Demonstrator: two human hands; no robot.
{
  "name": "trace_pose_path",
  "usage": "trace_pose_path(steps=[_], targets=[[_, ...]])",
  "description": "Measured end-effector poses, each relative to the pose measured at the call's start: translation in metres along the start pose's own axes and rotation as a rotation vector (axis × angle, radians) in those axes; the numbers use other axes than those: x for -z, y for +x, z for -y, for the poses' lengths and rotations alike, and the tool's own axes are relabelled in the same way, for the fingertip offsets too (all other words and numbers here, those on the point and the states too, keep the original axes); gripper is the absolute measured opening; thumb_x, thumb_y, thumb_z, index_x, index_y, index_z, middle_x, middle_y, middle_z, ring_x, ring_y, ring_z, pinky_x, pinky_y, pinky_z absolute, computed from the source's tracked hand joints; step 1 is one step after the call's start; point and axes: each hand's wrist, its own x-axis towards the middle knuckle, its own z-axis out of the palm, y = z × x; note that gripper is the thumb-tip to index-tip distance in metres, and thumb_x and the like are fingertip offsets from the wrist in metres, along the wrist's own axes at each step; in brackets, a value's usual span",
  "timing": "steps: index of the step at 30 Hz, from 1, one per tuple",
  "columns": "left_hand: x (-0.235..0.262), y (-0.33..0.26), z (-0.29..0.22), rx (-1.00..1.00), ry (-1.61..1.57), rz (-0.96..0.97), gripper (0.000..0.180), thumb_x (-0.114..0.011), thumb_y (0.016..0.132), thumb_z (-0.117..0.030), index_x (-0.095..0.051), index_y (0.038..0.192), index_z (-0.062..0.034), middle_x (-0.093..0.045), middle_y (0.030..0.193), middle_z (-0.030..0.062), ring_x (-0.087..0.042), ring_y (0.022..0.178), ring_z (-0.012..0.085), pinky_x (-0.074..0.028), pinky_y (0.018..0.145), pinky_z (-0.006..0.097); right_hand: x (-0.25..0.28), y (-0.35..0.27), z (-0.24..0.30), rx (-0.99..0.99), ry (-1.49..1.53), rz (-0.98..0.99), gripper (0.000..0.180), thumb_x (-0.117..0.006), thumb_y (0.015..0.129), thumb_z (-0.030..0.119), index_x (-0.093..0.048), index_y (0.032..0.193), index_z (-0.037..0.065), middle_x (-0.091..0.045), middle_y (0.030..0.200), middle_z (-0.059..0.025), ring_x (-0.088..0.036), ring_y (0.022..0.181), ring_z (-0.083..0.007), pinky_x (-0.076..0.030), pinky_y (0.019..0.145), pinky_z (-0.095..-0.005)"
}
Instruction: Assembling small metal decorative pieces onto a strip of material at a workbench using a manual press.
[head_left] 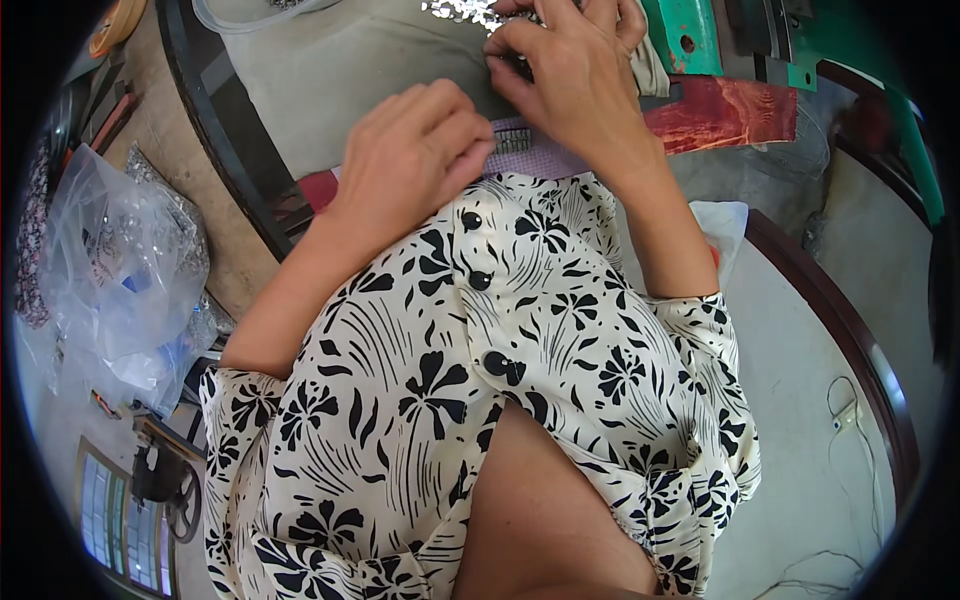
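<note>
My left hand [415, 150] rests at the near edge of a grey cloth-covered work surface [330, 85], its fingers curled together. Whatever lies in them is hidden. Close to its fingertips is a purple checked strip [540, 160] bearing a row of small metal pieces [513, 140]. Farther up, my right hand [575, 75] is bent over beside a heap of shiny small metal pieces [465, 12] at the top edge. Its thumb and fingers are drawn in, and I cannot make out what is between them.
A green metal machine part [690, 40] stands to the right, above a red patterned board [735, 115]. At the upper left is a clear plastic tub [250, 15]. Clear plastic bags [120, 260] hang at the left. A dark curved rail [840, 320] and thin cables [845, 420] lie at the right.
</note>
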Motion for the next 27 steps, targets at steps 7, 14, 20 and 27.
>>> trace_pose_path(steps=[7, 14, 20, 27], targets=[[-0.017, -0.006, -0.002, 0.021, 0.071, 0.001, 0.015, -0.077, 0.074, -0.007, -0.066, 0.083, -0.0081, -0.061, 0.092, 0.0017, -0.059, 0.079, 0.0229, -0.049, 0.067, 0.036, -0.026, -0.007, -0.022, 0.232, 0.101, -0.417, 0.012, -0.072, 0.074, 0.016, -0.067, 0.078, 0.007, -0.062, 0.112, -0.0080, -0.048, 0.116, -0.0346, -0.028, 0.099, -0.0519], [-0.016, -0.006, -0.005, 0.048, 0.060, 0.020, 0.016, -0.078, 0.075, -0.009, -0.066, 0.085, -0.0078, -0.061, 0.092, 0.0021, -0.059, 0.081, 0.0233, -0.049, 0.067, 0.036, -0.032, -0.007, -0.027, 0.122, 0.065, -0.279, 0.011, -0.071, 0.075, 0.014, -0.065, 0.081, 0.007, -0.062, 0.113, -0.0076, -0.048, 0.118, -0.0342, -0.028, 0.099, -0.0526], [-0.015, -0.006, -0.007, 0.084, 0.029, 0.015, 0.014, -0.075, 0.076, -0.014, -0.065, 0.084, -0.0099, -0.058, 0.090, -0.0001, -0.059, 0.083, 0.0202, -0.050, 0.072, 0.035, 0.008, -0.023, -0.004, -0.035, 0.017, -0.080, 0.010, -0.076, 0.074, 0.017, -0.071, 0.082, 0.015, -0.064, 0.111, 0.0018, -0.048, 0.119, -0.0283, -0.027, 0.099, -0.0461], [-0.023, -0.003, -0.005, 0.026, 0.090, 0.017, 0.012, -0.073, 0.077, -0.015, -0.063, 0.082, -0.0104, -0.056, 0.086, 0.0001, -0.057, 0.080, 0.0195, -0.046, 0.070, 0.034, 0.004, -0.077, 0.010, -0.098, 0.036, 0.009, 0.017, -0.081, 0.068, 0.018, -0.076, 0.084, 0.022, -0.066, 0.114, 0.0080, -0.047, 0.124, -0.0266, -0.025, 0.104, -0.0413]])
